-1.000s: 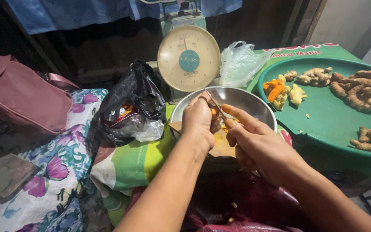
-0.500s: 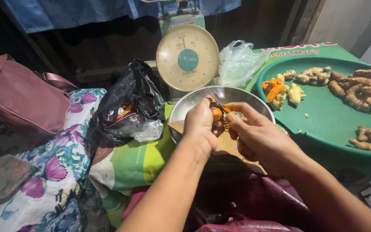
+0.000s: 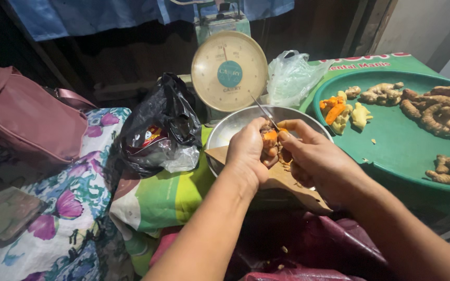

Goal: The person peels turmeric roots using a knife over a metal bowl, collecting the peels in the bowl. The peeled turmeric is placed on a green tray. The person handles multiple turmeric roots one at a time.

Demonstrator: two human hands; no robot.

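Observation:
My left hand [image 3: 246, 153] grips a knobbly turmeric root [image 3: 270, 144], partly peeled to bright orange, over a round metal bowl [image 3: 233, 125]. My right hand [image 3: 313, 156] holds a thin knife [image 3: 264, 113] whose blade points up and away, its edge against the root. Both hands meet above a piece of brown cardboard [image 3: 287, 182] lying across the bowl's near rim. Peeled orange and pale pieces [image 3: 339, 110] lie on a large green tray [image 3: 391, 151] to the right, beside unpeeled roots [image 3: 433, 112].
A dial weighing scale [image 3: 229, 71] stands behind the bowl. A black plastic bag [image 3: 154, 130] sits to its left, a clear bag [image 3: 290, 78] to its right. A pink handbag [image 3: 27, 122] and a phone [image 3: 1, 211] rest on floral cloth at left.
Both hands have turned the root slightly and the knife has shifted along it; more orange flesh shows. The hands stay over the bowl.

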